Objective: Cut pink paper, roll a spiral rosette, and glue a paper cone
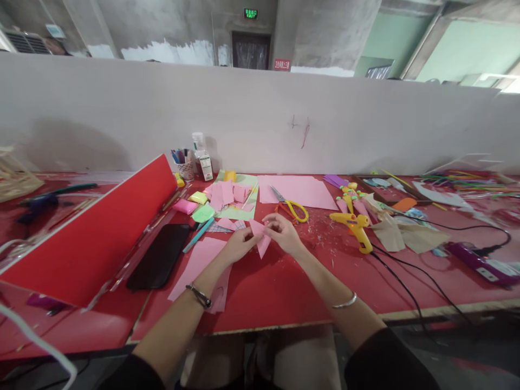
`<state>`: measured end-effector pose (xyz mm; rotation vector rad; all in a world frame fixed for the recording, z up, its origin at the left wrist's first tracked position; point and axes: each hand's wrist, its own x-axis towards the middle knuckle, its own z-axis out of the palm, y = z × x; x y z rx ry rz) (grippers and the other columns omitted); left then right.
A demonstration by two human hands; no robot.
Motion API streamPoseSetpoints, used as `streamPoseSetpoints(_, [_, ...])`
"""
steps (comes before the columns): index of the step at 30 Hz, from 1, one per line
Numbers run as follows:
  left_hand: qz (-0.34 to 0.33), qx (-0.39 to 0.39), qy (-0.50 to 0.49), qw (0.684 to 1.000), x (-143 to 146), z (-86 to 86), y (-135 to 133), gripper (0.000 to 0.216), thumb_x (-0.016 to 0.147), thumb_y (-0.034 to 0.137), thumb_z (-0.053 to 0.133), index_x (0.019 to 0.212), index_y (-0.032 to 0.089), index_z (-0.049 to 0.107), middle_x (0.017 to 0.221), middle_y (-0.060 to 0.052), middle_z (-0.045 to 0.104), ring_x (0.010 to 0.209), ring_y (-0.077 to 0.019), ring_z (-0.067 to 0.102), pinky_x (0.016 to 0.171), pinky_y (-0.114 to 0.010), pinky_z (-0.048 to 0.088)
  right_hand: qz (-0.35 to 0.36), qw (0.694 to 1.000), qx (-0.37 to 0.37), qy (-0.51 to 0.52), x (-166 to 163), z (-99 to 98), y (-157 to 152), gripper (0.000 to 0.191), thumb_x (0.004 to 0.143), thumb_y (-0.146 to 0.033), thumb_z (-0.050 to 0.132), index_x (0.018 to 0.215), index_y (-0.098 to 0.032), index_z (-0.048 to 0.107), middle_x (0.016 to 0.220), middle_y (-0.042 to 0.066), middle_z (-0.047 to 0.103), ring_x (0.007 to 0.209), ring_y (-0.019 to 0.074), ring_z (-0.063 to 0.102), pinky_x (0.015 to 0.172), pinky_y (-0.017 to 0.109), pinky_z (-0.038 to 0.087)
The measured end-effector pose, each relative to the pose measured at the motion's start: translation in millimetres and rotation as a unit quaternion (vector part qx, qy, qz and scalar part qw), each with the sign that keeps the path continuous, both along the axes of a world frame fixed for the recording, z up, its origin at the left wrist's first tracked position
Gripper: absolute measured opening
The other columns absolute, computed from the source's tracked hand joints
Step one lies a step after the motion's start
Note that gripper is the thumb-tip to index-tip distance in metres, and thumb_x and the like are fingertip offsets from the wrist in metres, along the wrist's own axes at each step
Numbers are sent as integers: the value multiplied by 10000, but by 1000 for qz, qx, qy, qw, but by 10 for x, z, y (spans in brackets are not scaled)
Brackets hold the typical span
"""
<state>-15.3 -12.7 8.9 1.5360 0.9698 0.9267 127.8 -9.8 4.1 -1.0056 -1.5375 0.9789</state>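
Between my two hands, above the red tabletop, is a small piece of pink paper [262,245] with a pointed lower end. My left hand [240,245] pinches its left side. The fingers of my right hand [283,233] are closed on its upper right part and cover some of it. Just beyond my hands lie yellow-handled scissors [298,210], their blades resting on a large pink sheet [317,190]. Left of my left hand are more pink sheets [195,265] and a teal strip [198,235].
A black phone [160,255] and a leaning red board [101,233] stand left. A yellow glue gun [354,227] with a black cord lies right, near a purple power strip [483,264]. At the back are a pen cup [186,170], a bottle [203,160] and cut pink pieces [222,195].
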Motion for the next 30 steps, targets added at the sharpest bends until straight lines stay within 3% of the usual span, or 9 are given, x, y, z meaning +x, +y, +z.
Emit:
streamPoseSetpoints(6, [28, 18, -4, 999, -12, 7, 25, 217, 576, 364, 635, 538, 177, 532, 434, 49, 459, 510, -126, 454, 464, -210, 324, 53, 996, -51, -49, 26, -5, 12, 324, 648, -493, 530, 601, -178, 467, 487, -47, 460, 421, 68, 418, 425, 206, 341])
streamPoseSetpoints(14, [41, 9, -28, 999, 6, 17, 22, 143, 596, 290, 627, 575, 160, 572, 527, 26, 544, 578, -135, 503, 516, -210, 369, 84, 992, -52, -77, 8, -39, 0, 417, 668, -564, 473, 506, -182, 435, 385, -60, 382, 353, 56, 347, 377, 198, 289])
streamPoseSetpoints(17, [45, -8, -36, 998, -2, -7, 45, 167, 619, 297, 612, 555, 158, 544, 445, 56, 461, 475, -102, 444, 450, -200, 322, 75, 994, -41, -76, -9, -68, 2, 365, 723, -509, 437, 557, -184, 447, 399, -65, 359, 349, 60, 334, 374, 201, 278])
streamPoseSetpoints(22, [61, -39, -63, 995, -3, -96, 107, 336, 670, 388, 555, 469, 174, 394, 346, 91, 308, 336, -53, 291, 365, -190, 221, 62, 998, 12, -24, -15, -49, 1, 208, 772, -289, 362, 922, -202, 476, 662, -19, 483, 465, 81, 429, 452, 218, 364])
streamPoseSetpoints(26, [75, -52, -90, 992, -3, -161, 148, 395, 669, 470, 526, 459, 178, 362, 335, 86, 307, 313, -46, 282, 352, -193, 207, 78, 995, 40, -46, 2, -19, -15, 243, 673, -137, 367, 855, -195, 518, 699, -10, 502, 571, 98, 467, 585, 246, 408])
streamPoseSetpoints(30, [78, -56, -107, 990, -16, -183, 161, 377, 674, 452, 512, 453, 173, 392, 342, 68, 353, 331, -55, 328, 371, -196, 234, 43, 994, 76, -67, -10, -6, -46, 191, 640, -145, 423, 777, -183, 551, 717, 4, 546, 635, 112, 488, 614, 250, 403])
